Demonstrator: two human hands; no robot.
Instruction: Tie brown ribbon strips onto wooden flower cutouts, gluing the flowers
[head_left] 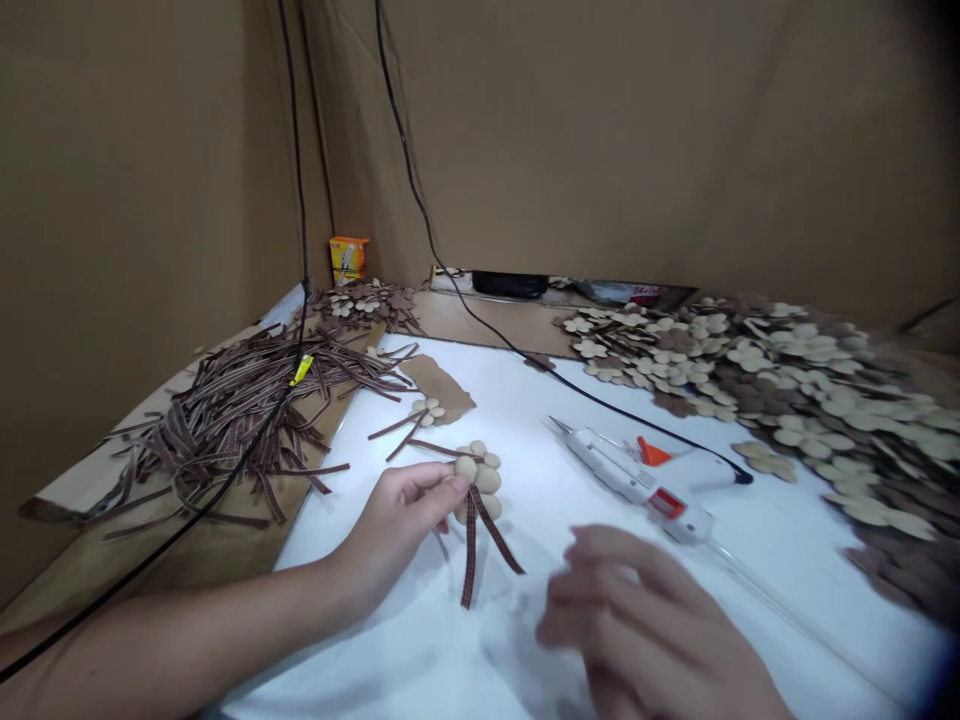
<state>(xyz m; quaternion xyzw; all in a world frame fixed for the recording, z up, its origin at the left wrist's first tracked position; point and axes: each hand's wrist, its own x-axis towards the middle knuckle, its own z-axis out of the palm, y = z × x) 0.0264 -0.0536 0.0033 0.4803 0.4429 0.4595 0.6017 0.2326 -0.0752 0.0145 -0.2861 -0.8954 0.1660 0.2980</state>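
Observation:
My left hand pinches a beige flower-shaped cutout with two brown checked ribbon strips hanging from it, just above the white sheet. My right hand hovers low to the right of it, blurred by motion, fingers loosely curled; I see nothing in it. A white hot glue gun with an orange trigger lies on the sheet just beyond my right hand, its black cord running to the back wall.
A heap of brown ribbon strips covers the left side. Piles of beige and brown flower cutouts fill the right. Another small flower with ribbons lies ahead. A yellow box stands in the far corner. Cardboard walls surround.

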